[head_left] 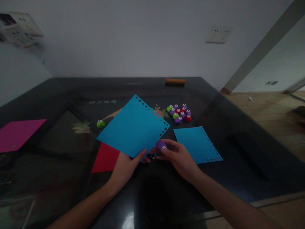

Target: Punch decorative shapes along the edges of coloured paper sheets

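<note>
A blue sheet of paper (133, 125) is tilted up above the table, its near corner pinched between the thumb and fingers of my left hand (130, 162). Small shapes are punched along its upper right edge. My right hand (176, 156) grips a purple craft punch (161, 145) with a white button, thumb on the button, close by the sheet's lower right edge. Whether the paper sits in the punch's slot I cannot tell. Beneath the sheet lies part of a red paper (106, 158). Another blue sheet (196, 143), punched along two edges, rests right of my right hand.
Several green, purple and red craft punches (180, 113) stand grouped behind the hands. A lone green punch (100, 123) is left of the held sheet. A pink sheet (20, 133) lies far left on the dark table (147, 203); a brown cylinder (175, 81) is near the wall.
</note>
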Tool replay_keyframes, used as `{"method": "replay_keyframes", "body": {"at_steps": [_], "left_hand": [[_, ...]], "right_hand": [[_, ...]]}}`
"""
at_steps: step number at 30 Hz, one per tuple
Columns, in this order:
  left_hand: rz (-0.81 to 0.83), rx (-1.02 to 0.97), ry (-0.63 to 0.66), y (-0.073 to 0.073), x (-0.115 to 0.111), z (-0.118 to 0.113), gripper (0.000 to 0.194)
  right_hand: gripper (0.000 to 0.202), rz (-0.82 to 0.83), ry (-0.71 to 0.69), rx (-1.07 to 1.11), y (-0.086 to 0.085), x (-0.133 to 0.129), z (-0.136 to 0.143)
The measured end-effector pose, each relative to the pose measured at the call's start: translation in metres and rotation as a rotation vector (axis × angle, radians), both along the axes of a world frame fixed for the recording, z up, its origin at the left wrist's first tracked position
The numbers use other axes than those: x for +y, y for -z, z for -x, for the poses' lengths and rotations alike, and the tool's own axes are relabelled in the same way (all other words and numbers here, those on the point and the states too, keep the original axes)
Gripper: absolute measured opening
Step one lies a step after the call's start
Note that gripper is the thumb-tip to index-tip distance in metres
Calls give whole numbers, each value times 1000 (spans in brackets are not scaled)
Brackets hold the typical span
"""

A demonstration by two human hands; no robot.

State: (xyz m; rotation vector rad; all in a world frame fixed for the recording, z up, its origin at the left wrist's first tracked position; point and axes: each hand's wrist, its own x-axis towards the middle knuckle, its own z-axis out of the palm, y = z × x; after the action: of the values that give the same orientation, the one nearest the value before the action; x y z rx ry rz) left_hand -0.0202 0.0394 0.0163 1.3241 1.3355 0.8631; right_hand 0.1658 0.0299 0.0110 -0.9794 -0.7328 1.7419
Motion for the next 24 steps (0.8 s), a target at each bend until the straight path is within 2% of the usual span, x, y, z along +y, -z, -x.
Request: {"method": "replay_keyframes", "body": {"at_steps": [10, 19, 24], "left_hand": [[11, 68, 31, -3, -6, 0, 24], [-48, 132, 72, -3, -8, -2, 23], [-70, 223, 107, -4, -7, -2, 27]], "right_hand": [[33, -20, 13, -7, -1, -2, 3], [30, 7, 60, -56, 3, -5, 3], [25, -42, 13, -45, 4, -6, 2]]}}
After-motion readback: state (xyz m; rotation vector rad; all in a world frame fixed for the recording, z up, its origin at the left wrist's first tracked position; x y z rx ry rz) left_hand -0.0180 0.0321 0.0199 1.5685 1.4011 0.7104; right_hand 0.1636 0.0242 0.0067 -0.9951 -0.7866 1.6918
